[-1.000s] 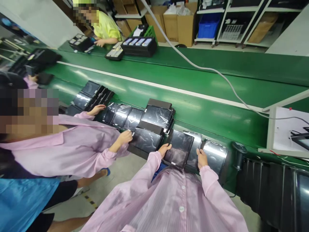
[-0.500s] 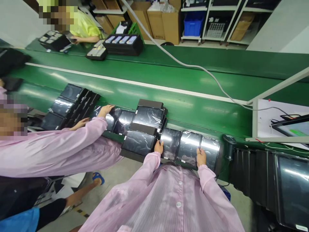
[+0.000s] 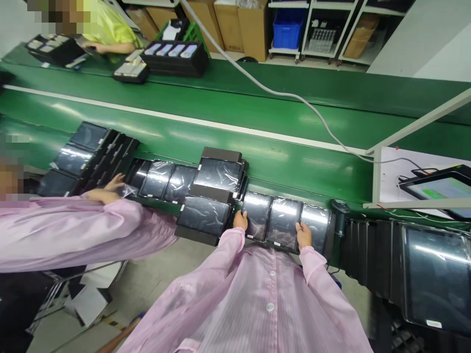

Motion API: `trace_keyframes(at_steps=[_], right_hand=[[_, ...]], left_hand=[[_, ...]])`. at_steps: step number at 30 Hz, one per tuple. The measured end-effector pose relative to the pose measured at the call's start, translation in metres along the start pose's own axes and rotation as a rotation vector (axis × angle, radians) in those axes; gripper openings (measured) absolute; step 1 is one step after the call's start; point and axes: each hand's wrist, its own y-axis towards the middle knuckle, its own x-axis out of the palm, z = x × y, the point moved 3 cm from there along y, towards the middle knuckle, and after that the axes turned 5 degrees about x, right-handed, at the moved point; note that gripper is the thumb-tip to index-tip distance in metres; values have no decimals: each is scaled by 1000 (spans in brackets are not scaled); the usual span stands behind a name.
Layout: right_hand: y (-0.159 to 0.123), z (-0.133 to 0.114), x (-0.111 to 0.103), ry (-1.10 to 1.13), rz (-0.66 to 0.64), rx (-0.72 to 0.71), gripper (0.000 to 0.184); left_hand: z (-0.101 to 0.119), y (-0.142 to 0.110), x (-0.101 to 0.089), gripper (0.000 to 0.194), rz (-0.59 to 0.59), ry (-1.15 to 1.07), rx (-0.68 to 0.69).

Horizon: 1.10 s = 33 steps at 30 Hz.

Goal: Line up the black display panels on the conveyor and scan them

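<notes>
Three plastic-wrapped dark screen panels lie side by side on the near edge of the green conveyor (image 3: 301, 166). My left hand (image 3: 241, 220) is closed on the left edge of the left panel (image 3: 258, 214). My right hand (image 3: 303, 235) grips the near edge of the middle panel (image 3: 284, 221), close to the right panel (image 3: 317, 226). Pink sleeves cover both my arms.
A co-worker's hand (image 3: 114, 183) rests on more wrapped panels (image 3: 162, 179) to the left. Black tray stacks (image 3: 90, 154) and a stacked pile (image 3: 218, 175) sit nearby. A scanner (image 3: 340, 212), upright panels (image 3: 423, 269) and a monitor (image 3: 439, 188) stand on the right. Far across the belt, a person in yellow works beside phone trays (image 3: 175, 55).
The dark panel I held tilted up a second ago now lies flat in the row. My hands have dropped to the panels' edges. The co-worker's hands have shifted left.
</notes>
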Motion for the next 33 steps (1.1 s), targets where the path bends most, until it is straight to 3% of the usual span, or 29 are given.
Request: trace_keyframes(at_steps=[3,5,8,10,16,19,23,33], right_hand=[[-9,-5,-31,-116,82,-63,48],[-14,-5,-59,-259,220,-78,53],[-14,1,-92,-422,398,38,67],[-4,7,-103,-418,422,124,72],[27,20,-114,-289,353,189,61],[26,24,-123,-240,326,152,59],[20,28,-134,-260,385,141,57],[29,4,-130,-364,474,94,54]], left_hand=[[-2,3,1,38,-11,-25,-13],[-5,6,2,38,-16,-47,-12],[-10,8,3,40,-23,-83,9],[-13,8,4,40,-30,-99,25],[-16,11,3,42,-46,-101,30],[-17,13,3,41,-54,-105,28],[-20,13,2,45,-54,-115,21],[-12,10,2,55,-81,-81,-4]])
